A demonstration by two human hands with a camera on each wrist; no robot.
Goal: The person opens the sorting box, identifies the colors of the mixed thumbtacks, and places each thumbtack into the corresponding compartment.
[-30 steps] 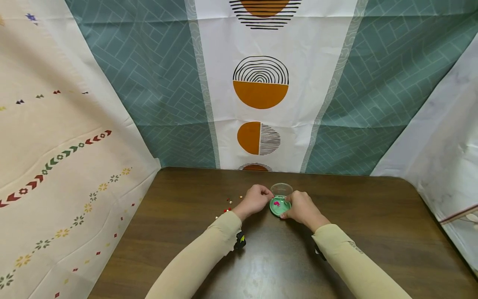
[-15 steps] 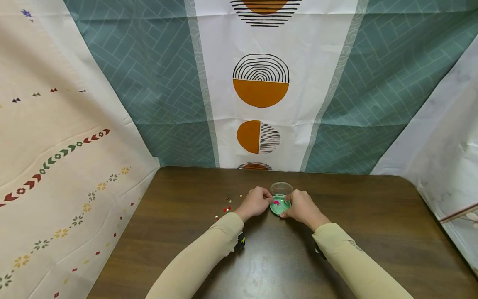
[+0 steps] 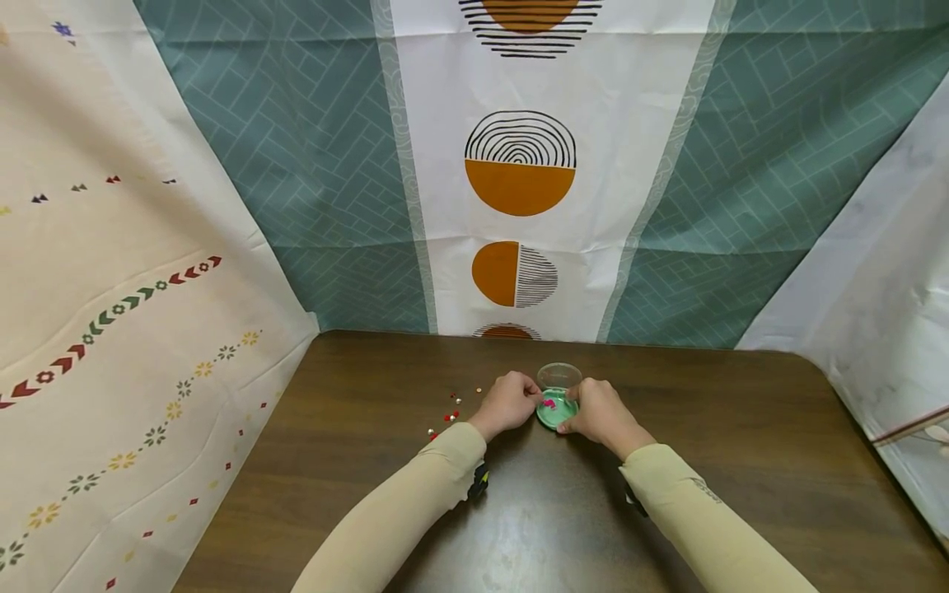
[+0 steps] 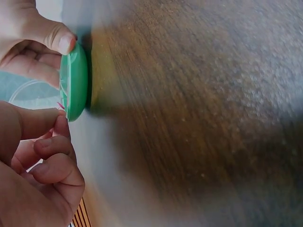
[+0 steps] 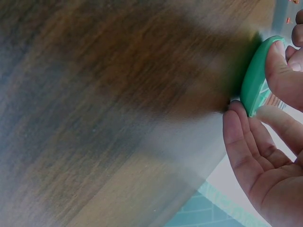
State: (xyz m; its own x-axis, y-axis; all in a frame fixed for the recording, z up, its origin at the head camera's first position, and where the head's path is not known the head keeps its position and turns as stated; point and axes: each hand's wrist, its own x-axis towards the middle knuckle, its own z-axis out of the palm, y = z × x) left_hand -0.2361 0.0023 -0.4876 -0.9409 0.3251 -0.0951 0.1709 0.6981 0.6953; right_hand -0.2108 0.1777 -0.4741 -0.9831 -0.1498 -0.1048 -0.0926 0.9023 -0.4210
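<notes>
A round green case [image 3: 550,421] with a clear lid [image 3: 558,375] raised at its back sits on the table. Small bright pink pieces [image 3: 549,404] lie inside it. My right hand [image 3: 602,416] grips the case from the right, thumb on the near rim, fingers at its far side. At the left rim, my left hand [image 3: 507,404] has thumb and forefinger pinched together, other fingers curled. In the left wrist view a small pink piece [image 4: 60,105] shows right at these fingertips, mostly hidden by them. The right wrist view shows the green case [image 5: 255,78] held between thumb and fingers.
Several small red and pale beads [image 3: 451,417] lie scattered on the brown table [image 3: 356,469], left of the left hand. A patterned cloth [image 3: 341,165] hangs behind the table's back edge, with pale cloths at both sides.
My left hand has shifted slightly right along the case's rim, its fingertips still together. A red spot seen at its fingertips a second ago no longer shows there. The right hand keeps its grip.
</notes>
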